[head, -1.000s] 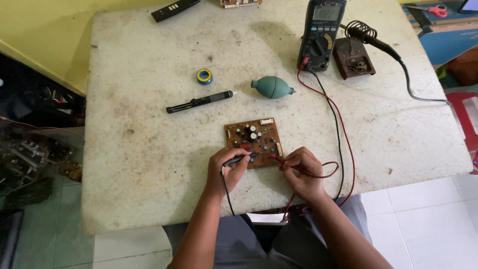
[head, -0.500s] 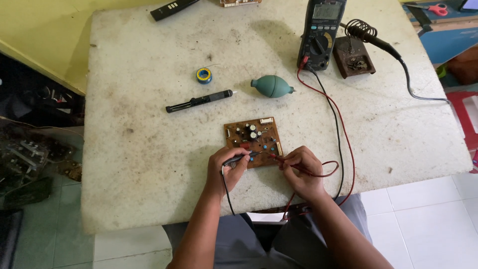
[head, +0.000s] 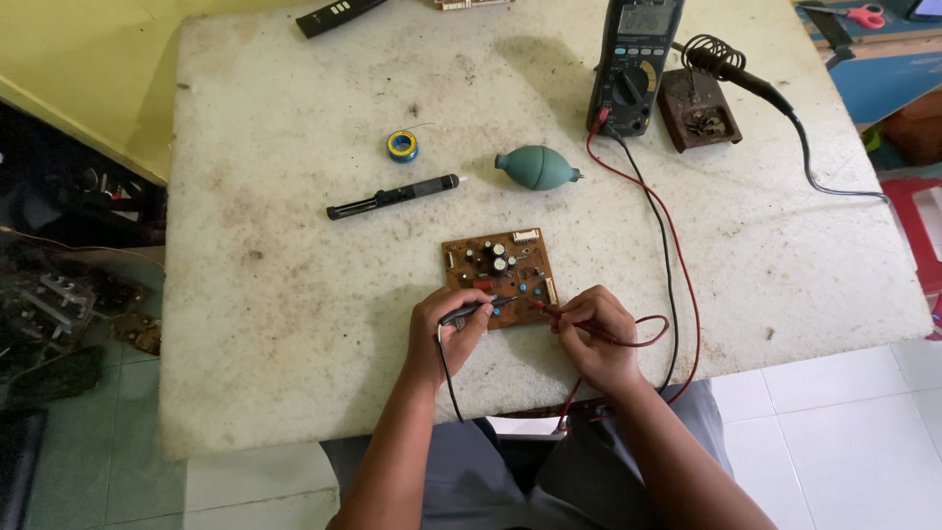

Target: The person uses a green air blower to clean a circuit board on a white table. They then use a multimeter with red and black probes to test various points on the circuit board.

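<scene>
Head view: the left hand (head: 446, 329) is pinching a slim black probe (head: 478, 309), the right hand (head: 594, 329) a red probe (head: 546, 308), both touching the brown rectangular circuit board (head: 498, 275) lying flat on the speckled stone table (head: 275, 275).

A worn, speckled white table (head: 294, 324) is set over two floors: green tiles (head: 88, 461) at the left, white tiles (head: 834, 432) at the right. A yellow wall (head: 88, 59) is seen behind, evenly lit.
</scene>
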